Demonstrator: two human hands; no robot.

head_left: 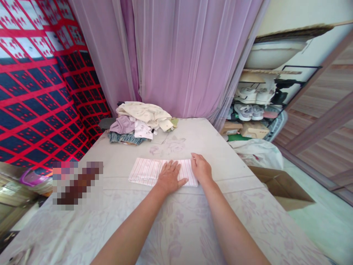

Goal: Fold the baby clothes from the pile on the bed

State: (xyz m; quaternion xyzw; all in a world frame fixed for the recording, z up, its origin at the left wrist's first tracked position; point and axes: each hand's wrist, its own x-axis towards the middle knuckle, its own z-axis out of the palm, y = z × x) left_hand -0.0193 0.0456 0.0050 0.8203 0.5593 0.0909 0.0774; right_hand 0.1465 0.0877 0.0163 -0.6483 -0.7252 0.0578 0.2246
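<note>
A folded white cloth with pink stripes (146, 170) lies as a long flat strip across the middle of the table; its exact kind does not show. My left hand (169, 178) rests flat on it, fingers stretched out and the thumb apart. At the strip's right end, my right hand (202, 168) is closed with its fingers curled around the edge. Part of the cloth is hidden beneath both hands. Behind it to the left sits a loose pile of clothes (143, 116), with cream, mauve and denim pieces.
The table (124, 221) has a floral cover. A purple curtain (176, 55) hangs behind it, and a red and black patterned cloth (35, 95) at left. On the right stand a shoe rack (275, 105) and an open cardboard box (286, 187). A blurred patch hides something at left.
</note>
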